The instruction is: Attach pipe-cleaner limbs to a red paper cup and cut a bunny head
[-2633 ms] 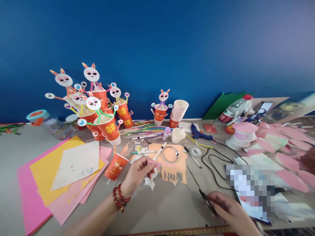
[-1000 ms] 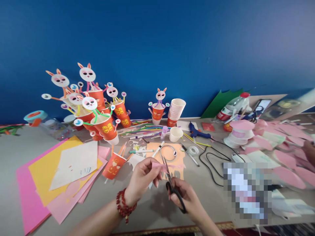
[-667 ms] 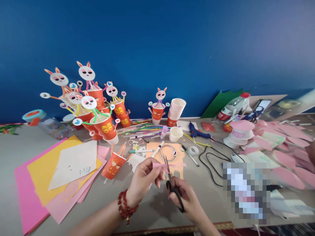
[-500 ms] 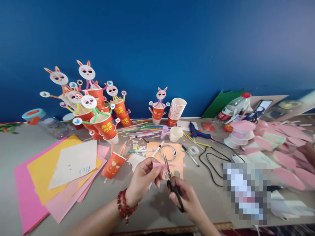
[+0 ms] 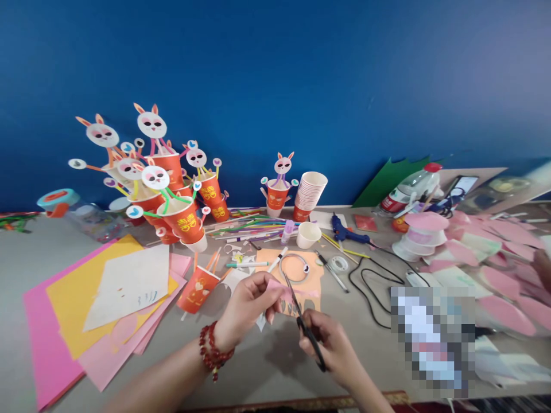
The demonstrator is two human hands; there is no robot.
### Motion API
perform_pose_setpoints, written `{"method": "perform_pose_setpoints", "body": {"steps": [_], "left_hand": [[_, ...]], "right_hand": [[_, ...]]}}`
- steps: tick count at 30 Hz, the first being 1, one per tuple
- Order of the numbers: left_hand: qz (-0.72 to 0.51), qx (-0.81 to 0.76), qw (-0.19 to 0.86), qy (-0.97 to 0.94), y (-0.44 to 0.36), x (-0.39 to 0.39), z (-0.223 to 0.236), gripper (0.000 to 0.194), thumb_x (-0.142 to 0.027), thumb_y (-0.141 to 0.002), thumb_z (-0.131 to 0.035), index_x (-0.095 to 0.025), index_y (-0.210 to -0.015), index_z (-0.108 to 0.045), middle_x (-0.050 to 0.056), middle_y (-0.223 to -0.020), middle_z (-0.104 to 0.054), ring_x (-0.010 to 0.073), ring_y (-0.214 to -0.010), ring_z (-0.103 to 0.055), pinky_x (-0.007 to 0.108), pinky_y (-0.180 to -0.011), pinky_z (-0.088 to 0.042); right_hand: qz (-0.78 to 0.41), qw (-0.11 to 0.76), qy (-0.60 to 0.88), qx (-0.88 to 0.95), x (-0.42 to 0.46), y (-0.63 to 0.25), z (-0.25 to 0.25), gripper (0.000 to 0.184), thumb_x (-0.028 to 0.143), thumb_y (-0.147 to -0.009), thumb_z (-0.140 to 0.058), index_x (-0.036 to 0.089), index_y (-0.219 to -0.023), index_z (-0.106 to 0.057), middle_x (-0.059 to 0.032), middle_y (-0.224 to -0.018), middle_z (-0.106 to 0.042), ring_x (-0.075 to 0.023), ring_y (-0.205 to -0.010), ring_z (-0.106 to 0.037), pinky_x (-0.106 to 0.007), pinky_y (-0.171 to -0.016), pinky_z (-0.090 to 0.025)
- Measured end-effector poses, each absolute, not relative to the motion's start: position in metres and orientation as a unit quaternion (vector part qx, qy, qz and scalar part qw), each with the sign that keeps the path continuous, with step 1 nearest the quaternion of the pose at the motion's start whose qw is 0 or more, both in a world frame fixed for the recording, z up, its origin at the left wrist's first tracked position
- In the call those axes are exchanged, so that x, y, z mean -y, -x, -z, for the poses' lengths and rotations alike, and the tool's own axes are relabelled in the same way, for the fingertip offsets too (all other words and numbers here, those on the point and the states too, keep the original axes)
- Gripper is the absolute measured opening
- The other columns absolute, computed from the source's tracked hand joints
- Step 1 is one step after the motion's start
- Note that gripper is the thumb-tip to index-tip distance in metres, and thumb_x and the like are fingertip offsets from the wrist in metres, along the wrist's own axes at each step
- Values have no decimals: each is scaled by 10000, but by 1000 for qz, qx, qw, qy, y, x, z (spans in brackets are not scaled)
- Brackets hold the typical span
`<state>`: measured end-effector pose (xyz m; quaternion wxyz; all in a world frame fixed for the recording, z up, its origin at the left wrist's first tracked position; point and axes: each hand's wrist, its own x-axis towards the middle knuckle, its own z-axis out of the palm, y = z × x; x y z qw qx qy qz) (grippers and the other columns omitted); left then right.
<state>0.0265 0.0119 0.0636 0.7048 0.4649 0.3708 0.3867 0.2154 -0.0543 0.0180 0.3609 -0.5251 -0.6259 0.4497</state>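
Between thumb and fingers, my left hand [image 5: 252,301] pinches a small piece of pink paper [image 5: 275,288]. My right hand [image 5: 327,341] has its fingers in the handles of black-handled scissors [image 5: 305,324]. Their blades point up and away, meeting the right part of the pink paper. Below the hands' work lies a sheet of orange paper [image 5: 313,269] with cut-outs along its near edge. On that sheet rest a ring of grey pipe cleaner [image 5: 281,273] and a white marker [image 5: 278,259]. A red cup [image 5: 199,288] holding orange strips leans left of my left hand.
Several rabbit-faced cups [image 5: 183,221] stand at the back left, beside a stack of paper cups [image 5: 310,192] further right. Coloured sheets [image 5: 64,304] cover the left. A blue glue gun [image 5: 346,232] trails a black cable. At the right edge, another person's hand [image 5: 543,267] is near pink cut-outs.
My right hand and the scissors have shifted slightly right and down. The pink paper in my left hand has tilted a little, its right end lower.
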Motion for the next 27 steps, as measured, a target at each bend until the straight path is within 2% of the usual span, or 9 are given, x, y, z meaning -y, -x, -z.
{"method": "perform_pose_setpoints", "body": {"steps": [6,27], "left_hand": [[-376,-376,702,-474,-24,-14,-69,372,-493,-812,-678,-142,-733,-585,-10,-590,-606,51,-416,-486,172,-422,-393],[-393,-388,665,-502,-21,-15,-71,322,-452,-850,-644,-143,-775,-596,0,-613,-633,58,-419,-496,180,-424,-407]], "right_hand": [[-447,340,539,628,55,-217,-19,543,696,-778,-549,227,-628,-319,40,-600,-371,-120,-551,-341,-248,-514,-291],[-459,329,541,624,56,-219,-24,571,714,-745,-583,225,-623,-313,50,-590,-344,-112,-547,-306,-239,-503,-257]]}}
